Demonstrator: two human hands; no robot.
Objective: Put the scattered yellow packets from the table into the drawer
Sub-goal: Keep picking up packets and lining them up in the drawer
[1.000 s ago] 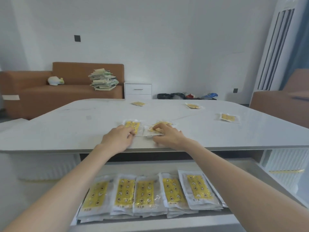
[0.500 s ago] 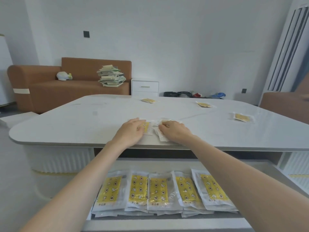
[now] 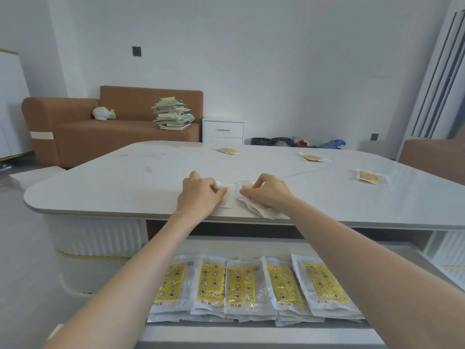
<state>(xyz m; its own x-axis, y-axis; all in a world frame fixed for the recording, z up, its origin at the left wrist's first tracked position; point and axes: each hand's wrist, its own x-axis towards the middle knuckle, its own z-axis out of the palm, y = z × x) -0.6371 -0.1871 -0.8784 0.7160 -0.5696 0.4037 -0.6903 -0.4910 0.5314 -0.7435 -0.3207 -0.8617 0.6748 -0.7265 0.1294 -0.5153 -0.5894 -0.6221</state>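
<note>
Pulled edgeward, packets [image 3: 261, 211] lie half hidden, pinched by left hand [image 3: 201, 195] and right hand [image 3: 269, 193] fingers [image 3: 251, 191].

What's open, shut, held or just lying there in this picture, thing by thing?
Drawer: open, stowed packets in a row inside.
Left hand: grips left packet on the table.
Right hand: pinches right packet at the near edge.
Far packets: three, lying flat, untouched.
White cabinet: drawers shut.

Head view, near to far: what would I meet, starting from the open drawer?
Drawer packets → held packets → right packet → middle packet → far packet → sofa.
</note>
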